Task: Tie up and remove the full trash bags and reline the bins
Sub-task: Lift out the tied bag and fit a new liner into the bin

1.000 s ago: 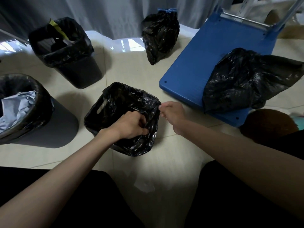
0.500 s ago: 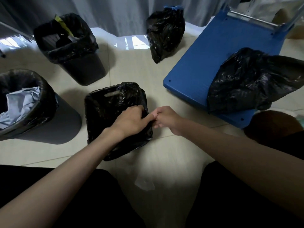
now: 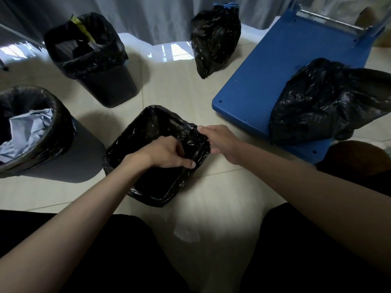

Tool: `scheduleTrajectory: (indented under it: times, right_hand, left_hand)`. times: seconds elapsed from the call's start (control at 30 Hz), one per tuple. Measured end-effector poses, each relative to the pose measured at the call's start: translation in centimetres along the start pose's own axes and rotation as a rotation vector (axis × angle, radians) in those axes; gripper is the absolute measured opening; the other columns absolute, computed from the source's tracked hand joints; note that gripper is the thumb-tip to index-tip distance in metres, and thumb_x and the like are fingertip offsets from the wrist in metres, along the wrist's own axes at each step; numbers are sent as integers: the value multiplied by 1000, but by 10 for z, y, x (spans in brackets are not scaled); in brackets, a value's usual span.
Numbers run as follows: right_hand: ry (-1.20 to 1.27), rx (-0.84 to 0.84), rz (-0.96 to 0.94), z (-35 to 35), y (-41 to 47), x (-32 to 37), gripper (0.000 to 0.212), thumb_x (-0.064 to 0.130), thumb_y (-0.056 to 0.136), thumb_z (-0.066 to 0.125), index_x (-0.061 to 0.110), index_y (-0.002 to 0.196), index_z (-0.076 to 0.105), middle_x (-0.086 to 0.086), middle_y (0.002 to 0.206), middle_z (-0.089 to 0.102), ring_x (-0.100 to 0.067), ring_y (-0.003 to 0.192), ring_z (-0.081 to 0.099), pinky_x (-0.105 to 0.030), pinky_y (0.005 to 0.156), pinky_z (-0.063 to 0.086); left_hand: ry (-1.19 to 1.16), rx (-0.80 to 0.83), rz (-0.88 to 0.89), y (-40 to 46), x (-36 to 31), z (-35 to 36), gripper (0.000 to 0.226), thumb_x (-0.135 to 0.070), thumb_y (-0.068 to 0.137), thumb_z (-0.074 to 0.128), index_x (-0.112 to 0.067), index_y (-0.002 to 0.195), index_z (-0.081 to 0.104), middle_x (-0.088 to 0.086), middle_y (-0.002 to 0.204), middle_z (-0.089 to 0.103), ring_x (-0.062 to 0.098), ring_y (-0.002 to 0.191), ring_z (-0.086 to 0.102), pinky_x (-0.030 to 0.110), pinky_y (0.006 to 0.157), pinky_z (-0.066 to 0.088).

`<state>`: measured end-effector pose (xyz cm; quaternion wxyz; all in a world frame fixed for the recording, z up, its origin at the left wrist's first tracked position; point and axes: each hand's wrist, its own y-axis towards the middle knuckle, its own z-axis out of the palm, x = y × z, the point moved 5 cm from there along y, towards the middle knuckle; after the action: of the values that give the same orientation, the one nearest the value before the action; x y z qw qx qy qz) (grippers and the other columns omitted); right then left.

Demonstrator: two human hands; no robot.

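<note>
Bin [image 3: 152, 193] on the floor [image 3: 179, 89], between the knees, square-mouthed, mouth tipped toward the camera, long axis running from near-left to far-right. Black liner [image 3: 148, 127] folded over its rim. Left hand [image 3: 167, 152] curled round the liner at the right rim, fingers inside, thumb outside. Right hand [image 3: 222, 140] pinches the same liner edge just beside it, at the far-right corner. Round bin [image 3: 69, 157] with blue paper at left; square bin [image 3: 110, 85] behind. Tied bag [image 3: 213, 39] stands upright by the curtain; another bag [image 3: 323, 102] lies on the blue cart [image 3: 258, 77].
</note>
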<state>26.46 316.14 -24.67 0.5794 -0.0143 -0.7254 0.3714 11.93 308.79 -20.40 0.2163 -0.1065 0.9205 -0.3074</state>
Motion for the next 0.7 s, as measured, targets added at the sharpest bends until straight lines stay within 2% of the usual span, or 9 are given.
scheduleTrajectory:
  times: [0.07,0.13,0.23,0.37,0.47,0.53,0.57,0.63,0.7]
  right_hand:
    - [-9,2,-21,0,-1,0,24,35,96,59,13,96,70,-5,97,73,-20,95,70,-37,88,56]
    - [21,-11,-17,-3,1,-2,24,29,97,59,7,104,68,-12,105,72,-24,98,70,-36,86,57]
    - [58,33,48,-8,0,-4,20,5,95,59,3,115,61,-17,105,68,-23,89,67,-28,73,58]
    - [10,200,191,-7,-7,-4,37,-9,85,65,4,118,55,-18,103,68,-29,94,69,-31,77,60]
    - [-96,90,142,-12,-1,-2,34,-10,80,69,3,110,60,-16,93,65,-24,80,67,-23,65,60]
    - [-175,-45,52,-15,5,-1,29,-9,77,70,1,103,63,-17,87,64,-19,63,59,-19,50,53]
    - [-187,-86,22,-16,8,0,27,-8,76,70,0,101,64,-17,87,66,-18,60,58,-19,48,50]
    - [-150,-101,2,-16,12,-1,26,-7,77,68,-2,103,67,-21,94,69,-19,64,61,-21,57,53]
    - [-192,-45,16,-18,13,-6,27,-6,80,65,-1,106,68,-24,98,69,-23,75,61,-30,74,53]
  left_hand:
    - [-74,-93,65,3,-5,-2,31,-53,73,78,-28,90,74,-9,87,72,10,86,67,26,85,53]
    - [-81,-137,114,5,-12,-1,20,-43,77,77,-26,88,76,-10,82,72,10,88,68,24,87,52]
    - [-24,-166,145,5,-17,0,5,-34,80,73,-30,78,70,-9,75,67,12,87,67,19,82,47]
    - [-6,-150,147,7,-16,0,9,-33,79,74,-34,75,66,-6,80,71,12,88,67,23,87,50]
    - [-10,-159,149,8,-16,0,11,-33,78,75,-34,74,65,-6,80,70,12,88,68,22,86,50]
    - [-15,-158,151,8,-16,0,11,-31,78,75,-34,75,65,-6,80,69,12,88,67,20,84,49]
    - [-18,-155,149,7,-16,0,10,-31,78,75,-34,75,66,-7,80,69,11,87,67,19,83,47]
    - [-25,-153,146,7,-16,0,11,-31,77,76,-33,74,66,-8,79,70,10,85,66,18,81,46]
    - [-24,-158,146,7,-15,-1,11,-30,76,76,-33,74,66,-9,79,69,9,84,65,17,80,44]
